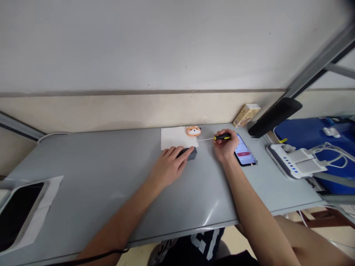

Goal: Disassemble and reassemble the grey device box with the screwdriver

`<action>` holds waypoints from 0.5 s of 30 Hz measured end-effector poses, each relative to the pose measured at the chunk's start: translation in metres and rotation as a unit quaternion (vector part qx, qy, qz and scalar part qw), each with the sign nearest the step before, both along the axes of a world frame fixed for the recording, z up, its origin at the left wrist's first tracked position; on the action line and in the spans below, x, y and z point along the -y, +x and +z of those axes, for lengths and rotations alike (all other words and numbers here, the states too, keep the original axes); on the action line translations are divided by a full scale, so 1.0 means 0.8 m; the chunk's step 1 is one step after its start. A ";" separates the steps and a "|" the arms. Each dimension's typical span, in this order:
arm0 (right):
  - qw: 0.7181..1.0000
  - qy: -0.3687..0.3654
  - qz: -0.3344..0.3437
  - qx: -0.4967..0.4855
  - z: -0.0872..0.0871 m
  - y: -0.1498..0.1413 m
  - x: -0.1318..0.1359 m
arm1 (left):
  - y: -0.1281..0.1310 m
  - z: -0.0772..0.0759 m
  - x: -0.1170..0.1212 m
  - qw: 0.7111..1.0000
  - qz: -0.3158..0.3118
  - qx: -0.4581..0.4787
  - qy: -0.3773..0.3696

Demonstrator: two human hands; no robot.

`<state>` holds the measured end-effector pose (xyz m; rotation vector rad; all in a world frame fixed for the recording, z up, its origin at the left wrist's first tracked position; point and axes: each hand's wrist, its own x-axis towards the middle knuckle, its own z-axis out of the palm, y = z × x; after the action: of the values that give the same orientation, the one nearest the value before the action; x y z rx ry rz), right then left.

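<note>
In my right hand (226, 146) is a screwdriver (222, 136) with a black and yellow handle. Its thin shaft points left, and the tip is near the right edge of a white sheet of paper (173, 137). My left hand (170, 164) is closed over a small dark grey box (192, 153) on the desk, just in front of the paper. Part of the box is hidden under my fingers. An orange and white case with an animal face (193, 130) lies at the paper's back right corner.
A lit phone (244, 151) lies right of my right hand. Behind it stand a small carton (246, 115) and a black cylinder (274, 117), leaning. A white power strip with cables (288, 162) sits at the right. A dark-screened device (20, 210) rests at the left.
</note>
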<state>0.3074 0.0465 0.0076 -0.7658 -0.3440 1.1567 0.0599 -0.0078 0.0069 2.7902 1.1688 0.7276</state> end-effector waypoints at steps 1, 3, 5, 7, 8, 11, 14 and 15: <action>1.000 -0.003 0.000 -0.002 -0.001 0.000 0.000 | -0.001 -0.002 0.001 0.999 -0.009 0.031 -0.011; 1.000 -0.008 0.000 -0.005 -0.003 0.001 -0.001 | -0.002 -0.008 0.004 0.992 -0.016 0.118 -0.037; 1.000 -0.008 0.003 -0.008 -0.005 0.001 -0.002 | -0.004 -0.014 0.005 0.978 -0.004 0.197 -0.070; 1.000 -0.008 0.004 -0.010 -0.006 0.003 -0.002 | -0.008 -0.019 0.004 0.964 0.006 0.244 -0.109; 1.000 -0.009 0.003 -0.011 -0.007 0.003 -0.002 | -0.010 -0.021 0.002 0.956 0.009 0.262 -0.129; 1.000 -0.013 -0.006 -0.012 -0.008 0.005 -0.002 | -0.018 -0.025 -0.006 0.929 0.017 0.312 -0.199; 0.999 -0.019 -0.030 -0.011 -0.007 0.007 -0.005 | -0.025 -0.028 -0.018 0.893 0.023 0.350 -0.281; 0.999 -0.020 -0.043 -0.006 -0.006 0.007 -0.005 | -0.028 -0.029 -0.022 0.883 0.023 0.362 -0.300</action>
<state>0.3134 0.0506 0.0031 -0.8009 -0.2748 1.0890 0.0376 0.0095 -0.0164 1.7446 1.0482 1.0519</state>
